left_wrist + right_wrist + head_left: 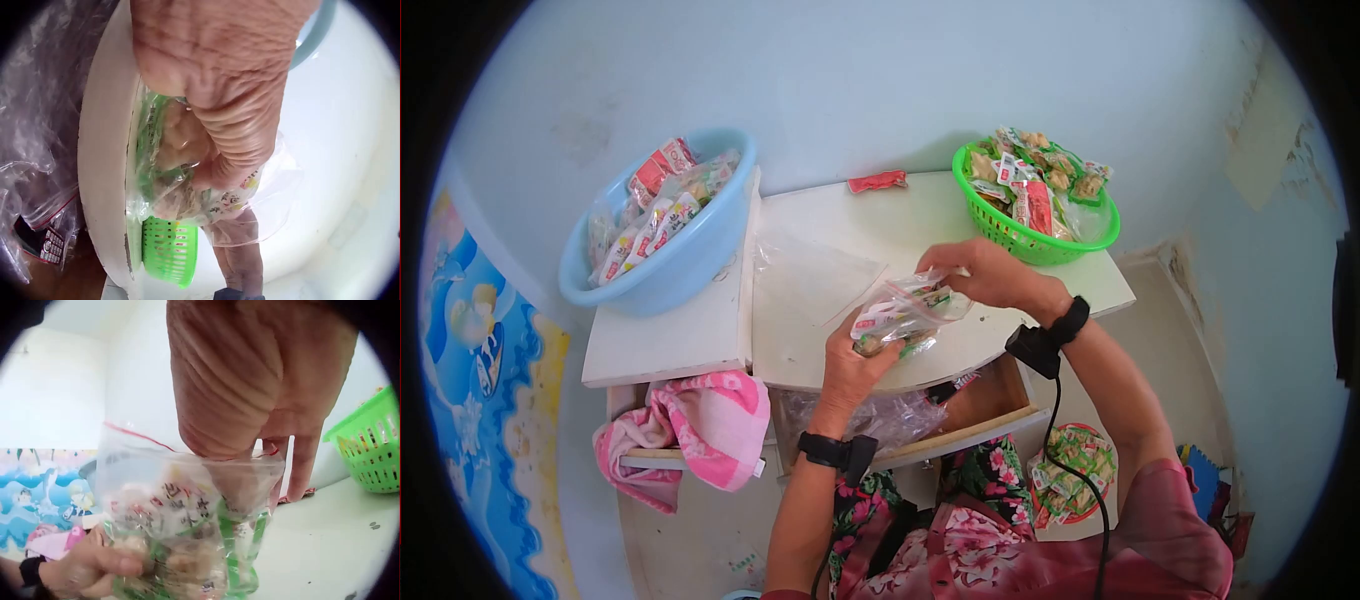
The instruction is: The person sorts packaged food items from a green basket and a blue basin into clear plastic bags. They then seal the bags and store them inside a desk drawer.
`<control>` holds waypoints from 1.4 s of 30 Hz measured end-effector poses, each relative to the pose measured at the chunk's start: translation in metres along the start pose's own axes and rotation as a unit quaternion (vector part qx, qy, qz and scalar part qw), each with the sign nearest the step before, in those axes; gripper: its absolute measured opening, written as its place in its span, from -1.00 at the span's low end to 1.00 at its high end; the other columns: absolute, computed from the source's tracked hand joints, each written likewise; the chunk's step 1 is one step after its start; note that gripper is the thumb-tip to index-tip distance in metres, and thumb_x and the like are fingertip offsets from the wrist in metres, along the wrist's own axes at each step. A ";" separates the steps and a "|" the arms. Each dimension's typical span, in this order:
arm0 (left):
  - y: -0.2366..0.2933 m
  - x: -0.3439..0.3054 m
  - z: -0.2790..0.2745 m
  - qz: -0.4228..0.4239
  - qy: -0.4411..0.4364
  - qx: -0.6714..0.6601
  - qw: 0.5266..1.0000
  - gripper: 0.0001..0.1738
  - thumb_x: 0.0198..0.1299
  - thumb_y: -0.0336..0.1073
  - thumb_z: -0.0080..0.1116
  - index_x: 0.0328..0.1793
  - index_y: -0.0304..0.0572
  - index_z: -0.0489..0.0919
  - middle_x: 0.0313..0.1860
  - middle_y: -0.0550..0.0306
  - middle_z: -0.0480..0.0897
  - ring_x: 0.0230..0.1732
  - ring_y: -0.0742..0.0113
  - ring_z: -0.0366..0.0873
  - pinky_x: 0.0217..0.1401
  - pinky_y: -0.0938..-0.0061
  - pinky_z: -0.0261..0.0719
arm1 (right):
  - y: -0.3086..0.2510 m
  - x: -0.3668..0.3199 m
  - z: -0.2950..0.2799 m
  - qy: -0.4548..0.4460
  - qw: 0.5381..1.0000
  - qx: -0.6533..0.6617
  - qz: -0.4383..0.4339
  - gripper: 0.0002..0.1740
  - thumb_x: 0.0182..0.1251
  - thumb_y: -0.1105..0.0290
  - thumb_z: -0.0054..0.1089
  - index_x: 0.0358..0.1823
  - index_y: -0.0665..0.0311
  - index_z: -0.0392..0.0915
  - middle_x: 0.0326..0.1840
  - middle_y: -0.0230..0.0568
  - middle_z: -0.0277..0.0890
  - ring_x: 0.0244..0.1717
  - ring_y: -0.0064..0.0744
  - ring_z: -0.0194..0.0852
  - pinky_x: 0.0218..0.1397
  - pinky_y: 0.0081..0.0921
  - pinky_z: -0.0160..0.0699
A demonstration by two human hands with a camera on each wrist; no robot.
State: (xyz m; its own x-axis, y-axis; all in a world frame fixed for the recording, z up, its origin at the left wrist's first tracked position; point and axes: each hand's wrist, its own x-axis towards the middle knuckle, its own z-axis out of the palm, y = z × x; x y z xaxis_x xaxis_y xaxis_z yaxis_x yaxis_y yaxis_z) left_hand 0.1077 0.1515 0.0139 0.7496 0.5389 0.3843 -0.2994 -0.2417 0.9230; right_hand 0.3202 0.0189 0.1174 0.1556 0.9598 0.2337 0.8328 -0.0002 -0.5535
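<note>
A clear zip bag [912, 305] with a red seal line is held over the white table, with several small snack packets [181, 550] inside, some green-edged with pale contents. My left hand [860, 365] grips its lower part, thumb pressed across the front. At the bag's mouth is my right hand [990, 275]; in the right wrist view part of it reaches down inside the plastic while other fingers stay outside, so the bag's edge lies between them. The fingertips inside are blurred by the plastic. Beside the bag, another clear bag [805, 275] lies flat on the table.
A blue basin [655, 285] of packets stands at left, a green basket [1040, 245] of packets at back right. One red packet [877, 182] lies near the wall. Below, an open drawer [980, 425] holds plastic bags and a phone [40, 240]; a pink towel [720, 425] hangs at left.
</note>
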 end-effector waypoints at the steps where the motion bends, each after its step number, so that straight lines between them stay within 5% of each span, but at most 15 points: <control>1: 0.003 0.002 0.000 0.004 -0.003 -0.003 1.000 -0.45 0.10 -0.49 0.47 0.28 -0.33 0.65 0.05 0.04 0.80 0.07 0.36 0.73 0.18 0.42 0.66 | 0.006 -0.002 0.003 0.002 0.999 -0.050 -0.016 -0.65 0.29 0.50 0.21 0.11 0.18 0.68 -0.12 0.04 0.74 -0.07 0.11 0.70 0.03 -0.07 0.63; 4: 0.000 0.003 -0.002 -0.012 -0.022 -0.011 1.000 -0.40 0.10 -0.49 0.47 0.33 -0.35 0.62 0.10 0.01 0.79 0.11 0.36 0.71 0.21 0.42 0.65 | 0.006 -0.006 0.002 -0.020 0.997 -0.072 -0.011 -0.61 0.27 0.48 0.23 0.15 0.18 0.68 -0.09 0.07 0.74 -0.04 0.13 0.70 0.05 -0.05 0.63; 11: -0.006 0.006 -0.007 -0.056 -0.044 -0.038 0.997 -0.43 0.10 -0.47 0.51 0.27 -0.41 0.62 0.07 0.04 0.77 0.07 0.36 0.70 0.20 0.41 0.66 | 0.000 -0.005 -0.011 -0.061 0.995 -0.042 0.064 -0.63 0.48 0.31 0.29 0.25 0.21 0.65 -0.12 -0.13 0.77 -0.07 -0.25 0.75 -0.02 -0.29 0.65; 17: -0.001 0.003 -0.010 -0.101 0.054 -0.137 0.984 -0.51 0.14 -0.49 0.49 0.23 -0.35 0.62 0.03 0.11 0.76 -0.02 0.38 0.70 0.09 0.42 0.69 | 0.006 -0.033 0.002 0.054 0.953 0.295 0.052 -0.38 0.54 0.21 0.32 0.53 0.25 0.42 0.32 -0.13 0.60 0.25 -0.35 0.60 0.29 -0.33 0.62; 19: -0.012 0.006 -0.012 -0.055 0.098 -0.202 0.973 -0.54 0.18 -0.49 0.47 0.22 -0.35 0.62 0.03 0.11 0.75 -0.05 0.39 0.72 0.01 0.45 0.72 | 0.012 -0.042 0.021 0.036 0.953 0.294 0.071 -0.05 0.37 0.22 0.53 0.68 0.22 0.18 0.45 -0.04 0.51 0.41 -0.23 0.51 0.46 -0.23 0.55; 22: -0.013 0.008 -0.010 -0.039 0.112 -0.210 0.970 -0.50 0.18 -0.49 0.48 0.25 -0.33 0.60 0.05 0.11 0.74 -0.07 0.38 0.73 -0.04 0.47 0.73 | 0.002 -0.054 0.056 0.041 0.961 0.259 0.088 0.11 0.23 0.16 0.66 0.69 0.24 0.13 0.49 -0.07 0.48 0.52 -0.18 0.41 0.58 -0.11 0.38; 25: 0.003 0.006 -0.006 -0.074 0.049 -0.182 0.979 -0.49 0.16 -0.49 0.50 0.25 -0.33 0.61 0.05 0.09 0.74 -0.05 0.39 0.73 -0.07 0.50 0.73 | -0.009 -0.041 0.083 0.144 0.929 0.341 -0.007 0.16 0.14 0.21 0.72 0.68 0.29 0.12 0.45 0.00 0.50 0.44 -0.20 0.45 0.55 -0.22 0.39; 32: -0.001 0.009 -0.005 -0.059 -0.032 -0.065 0.996 -0.52 0.14 -0.50 0.51 0.21 -0.36 0.64 0.05 0.06 0.77 0.01 0.36 0.73 0.09 0.46 0.70 | 0.033 -0.046 0.094 0.085 0.935 0.329 0.104 -0.11 0.09 0.34 0.74 0.45 0.37 0.45 0.36 -0.20 0.60 0.37 -0.38 0.47 0.54 -0.32 0.37; 38: 0.001 0.009 -0.007 -0.041 -0.037 -0.062 0.997 -0.52 0.16 -0.47 0.55 0.20 -0.38 0.64 0.02 0.04 0.79 -0.06 0.39 0.75 0.02 0.48 0.74 | 0.023 -0.048 0.080 0.119 0.938 0.322 0.048 -0.12 0.14 0.25 0.72 0.47 0.33 0.47 0.37 -0.11 0.59 0.30 -0.35 0.54 0.44 -0.27 0.50; 41: 0.005 0.012 -0.006 -0.032 -0.036 -0.065 0.997 -0.53 0.18 -0.45 0.55 0.20 -0.36 0.65 0.03 0.04 0.79 -0.01 0.38 0.75 0.07 0.46 0.73 | 0.006 -0.043 0.059 0.180 0.908 0.376 0.041 -0.33 0.28 0.23 0.61 0.37 0.31 0.59 0.28 -0.23 0.67 0.26 -0.42 0.55 0.42 -0.29 0.51; 42: 0.006 0.013 -0.007 -0.026 -0.037 -0.054 0.997 -0.54 0.18 -0.44 0.54 0.20 -0.34 0.65 0.04 0.05 0.79 0.01 0.38 0.74 0.08 0.46 0.73 | 0.006 -0.040 0.053 0.186 0.909 0.371 0.038 -0.59 0.42 0.28 0.48 0.21 0.31 0.70 0.13 -0.30 0.74 0.17 -0.50 0.59 0.32 -0.39 0.55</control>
State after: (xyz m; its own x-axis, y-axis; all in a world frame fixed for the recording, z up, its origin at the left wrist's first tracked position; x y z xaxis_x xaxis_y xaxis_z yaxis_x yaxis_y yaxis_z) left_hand 0.1116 0.1626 0.0247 0.8067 0.4862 0.3361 -0.3169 -0.1241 0.9403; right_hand 0.2910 -0.0043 0.0626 0.4821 0.8030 0.3505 0.2463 0.2596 -0.9338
